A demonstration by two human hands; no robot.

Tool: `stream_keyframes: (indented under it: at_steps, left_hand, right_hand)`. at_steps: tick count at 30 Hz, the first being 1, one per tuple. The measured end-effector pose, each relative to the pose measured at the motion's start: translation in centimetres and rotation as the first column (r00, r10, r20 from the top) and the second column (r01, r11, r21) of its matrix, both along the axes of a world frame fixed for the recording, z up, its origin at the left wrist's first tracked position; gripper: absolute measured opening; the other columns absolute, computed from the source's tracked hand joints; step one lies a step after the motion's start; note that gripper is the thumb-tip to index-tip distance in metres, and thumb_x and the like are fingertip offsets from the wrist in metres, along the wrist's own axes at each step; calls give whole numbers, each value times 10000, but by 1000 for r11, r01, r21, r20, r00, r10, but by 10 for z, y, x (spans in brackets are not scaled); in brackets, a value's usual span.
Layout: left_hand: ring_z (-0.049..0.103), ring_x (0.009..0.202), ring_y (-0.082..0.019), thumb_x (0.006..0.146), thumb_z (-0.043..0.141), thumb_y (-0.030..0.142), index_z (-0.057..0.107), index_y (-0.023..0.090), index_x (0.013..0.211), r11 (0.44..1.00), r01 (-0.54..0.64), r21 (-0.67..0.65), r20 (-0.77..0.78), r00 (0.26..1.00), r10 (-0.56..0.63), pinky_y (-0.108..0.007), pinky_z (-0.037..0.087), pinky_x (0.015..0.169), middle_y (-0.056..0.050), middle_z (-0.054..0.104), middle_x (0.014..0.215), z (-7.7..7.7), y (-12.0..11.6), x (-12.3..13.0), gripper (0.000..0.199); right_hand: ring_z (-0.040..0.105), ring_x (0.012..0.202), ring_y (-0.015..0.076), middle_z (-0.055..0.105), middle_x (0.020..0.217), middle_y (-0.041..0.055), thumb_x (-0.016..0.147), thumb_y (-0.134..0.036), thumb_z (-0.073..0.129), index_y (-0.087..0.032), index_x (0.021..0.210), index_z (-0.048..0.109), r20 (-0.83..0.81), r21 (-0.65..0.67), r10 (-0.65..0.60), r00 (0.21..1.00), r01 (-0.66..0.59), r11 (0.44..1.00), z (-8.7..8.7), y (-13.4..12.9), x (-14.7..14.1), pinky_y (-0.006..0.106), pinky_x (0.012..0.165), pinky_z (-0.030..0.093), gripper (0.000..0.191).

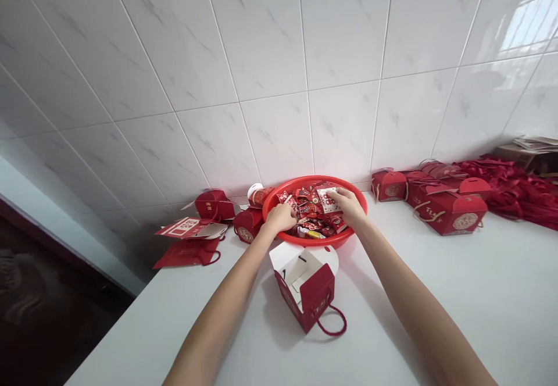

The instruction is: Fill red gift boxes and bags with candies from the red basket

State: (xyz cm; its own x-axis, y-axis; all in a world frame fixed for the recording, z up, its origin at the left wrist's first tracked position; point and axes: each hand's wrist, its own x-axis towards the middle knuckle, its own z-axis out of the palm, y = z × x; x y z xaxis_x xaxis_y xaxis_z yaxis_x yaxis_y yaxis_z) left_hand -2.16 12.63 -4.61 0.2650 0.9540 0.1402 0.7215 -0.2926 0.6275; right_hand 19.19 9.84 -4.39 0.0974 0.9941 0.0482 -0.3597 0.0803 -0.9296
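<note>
My right hand (349, 204) pinches a small white packet with a red pattern (329, 200) above the right side of a red plastic basket (358, 232). Inside the basket lie many red-wrapped candies (308, 210). At the basket's left side, my left hand (281, 218) reaches in among the wrappers with its fingers curled together; what they grip is hidden. An open red gift box (317, 296) with a white inside stands in front of the basket, between my forearms. Its flaps are up, and a dark red cord handle (333, 323) droops onto the table.
Left of the basket are red boxes (213, 206) and flat red bags or cartons (187, 252). Closed red gift boxes (457, 211) stand at the right, beside a heap of red ribbon or cord (510, 191). A tiled wall (279, 136) backs the white table (436, 275).
</note>
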Motion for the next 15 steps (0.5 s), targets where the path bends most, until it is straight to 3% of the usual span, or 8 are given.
stream_keyframes:
  at_steps: [7,15]
  left_hand:
    - [654,838,-306,521,745,147,597,216,535,998,44,-41,-198,979,-51,-332,454,726,-99,693,715,-5,6,1,164]
    - [563,526,-179,528,735,181,707,222,625,936,249,-248,-217,927,-304,-256,363,522,-25,675,594,5,7,8,109]
  right_hand:
    - [601,552,151,668,610,4,659,-274,764,-204,643,630,-13,1,-12,1000,12,1000,1,2,-1,261,507,498,152]
    - [591,542,148,656,594,-4,655,-274,761,-207,650,627,-16,14,-26,1000,26,1000,0,3,0,259,507,490,149]
